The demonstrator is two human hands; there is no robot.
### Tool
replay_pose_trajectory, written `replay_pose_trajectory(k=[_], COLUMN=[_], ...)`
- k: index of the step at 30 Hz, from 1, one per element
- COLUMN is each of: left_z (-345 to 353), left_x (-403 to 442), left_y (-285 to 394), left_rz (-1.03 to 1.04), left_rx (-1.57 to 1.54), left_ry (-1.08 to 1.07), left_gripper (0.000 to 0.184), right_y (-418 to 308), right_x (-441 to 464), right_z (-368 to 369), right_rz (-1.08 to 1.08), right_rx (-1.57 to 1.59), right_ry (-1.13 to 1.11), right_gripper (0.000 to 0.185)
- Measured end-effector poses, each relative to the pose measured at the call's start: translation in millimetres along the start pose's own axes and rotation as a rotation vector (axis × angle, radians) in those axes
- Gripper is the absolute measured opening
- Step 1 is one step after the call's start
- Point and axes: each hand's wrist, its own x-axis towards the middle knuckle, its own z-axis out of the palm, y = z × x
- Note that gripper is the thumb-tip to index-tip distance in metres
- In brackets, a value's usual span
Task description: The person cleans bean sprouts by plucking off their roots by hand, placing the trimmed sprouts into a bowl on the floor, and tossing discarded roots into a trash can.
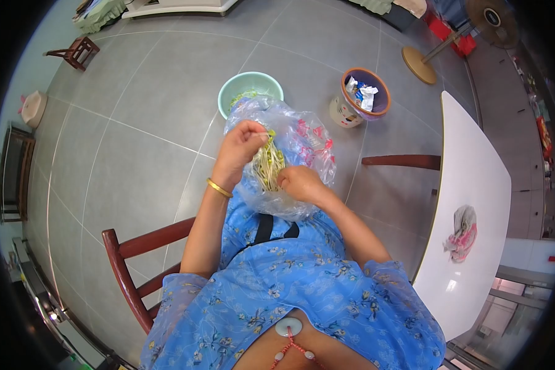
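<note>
Grey tiles cover the floor [145, 92], where a pale green bowl [229, 89] with some greens in it stands just past the person's knees. The bean sprouts [269, 165] lie in a loose bundle on a crinkled clear plastic bag [277, 205] spread over the lap. The left hand [233, 153] is pinched narrow on a thin sprout [261, 134]; the right hand [301, 183] is curled with its fingertips at the bundle's edge, though whether they grip any stems cannot be told. The sprouts should be very light, crisp, perhaps damp and slippery, and easily snapped, so a soft fingertip hold mid-stem suits them.
</note>
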Motion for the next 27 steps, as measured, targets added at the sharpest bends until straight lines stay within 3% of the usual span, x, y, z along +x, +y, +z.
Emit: replay_pose_trajectory(k=[1, 3, 4, 6, 7, 9, 10, 15, 17, 19, 21, 23, 27], left_z=[2.3, 9.1, 12.4, 17.4, 18.0, 21.4, 24.8, 14.5, 6.8, 2.4, -2.5, -7.8, -12.8], left_x=[3.0, 6.5, 6.1, 4.5, 5.5, 7.4, 7.9, 7.6, 5.2, -2.1, -6.4, -10.4, -14.8], left_y=[-9.1, -32.8, -41.7, -57.4, -64.3, -71.6, -71.3, -74.0, -65.7, -41.3, -29.8, -22.5, -6.8], left_rz=[-0.002, 0.200, 0.195, 0.354, 0.354, 0.371, 0.314, 0.351, 0.360, 0.287, 0.240, 0.188, 0.064], left_rx=[0.000, 0.598, 0.600, 1.158, 1.159, 1.466, 1.595, 1.593, 1.561, 1.241, 1.180, 1.024, 0.740], left_ry=[-0.003, -0.114, -0.116, -0.194, -0.200, -0.279, -0.308, -0.241, -0.211, -0.227, -0.191, -0.091, -0.084], left_gripper=[0.005, 0.005, 0.005, 0.015, 0.015, 0.019, 0.012, 0.011, 0.012, 0.011, 0.013, 0.011, 0.010], right_y=[-8.4, -10.8, -8.0, -6.3, -6.8, -9.7, -13.0, -10.6, -0.3, 2.2, 4.8, 8.0, 9.8], right_x=[-6.2, -12.4, -14.6, -18.7, -20.9, -25.8, -28.0, -32.7, -35.0, -37.2, -37.9, -36.2, -28.4], right_z=[-4.3, -4.8, -3.6, -1.4, -1.7, -4.6, -6.8, -8.1, -5.0, -10.8, -15.1, -17.6, -26.1], right_rz=[0.055, 0.111, 0.103, 0.097, 0.088, 0.085, 0.073, 0.056, 0.003, -0.035, -0.073, -0.026, 0.091], right_rx=[-0.089, -0.173, -0.240, -0.303, -0.290, -0.277, -0.251, -0.203, -0.068, 0.011, 0.087, 0.253, 0.457], right_ry=[-0.084, -0.172, -0.214, -0.254, -0.262, -0.265, -0.265, -0.267, -0.174, -0.134, -0.095, -0.024, -0.038], right_gripper=[0.021, 0.022, 0.023, 0.024, 0.023, 0.023, 0.022, 0.021, 0.021, 0.019, 0.018, 0.015, 0.014])
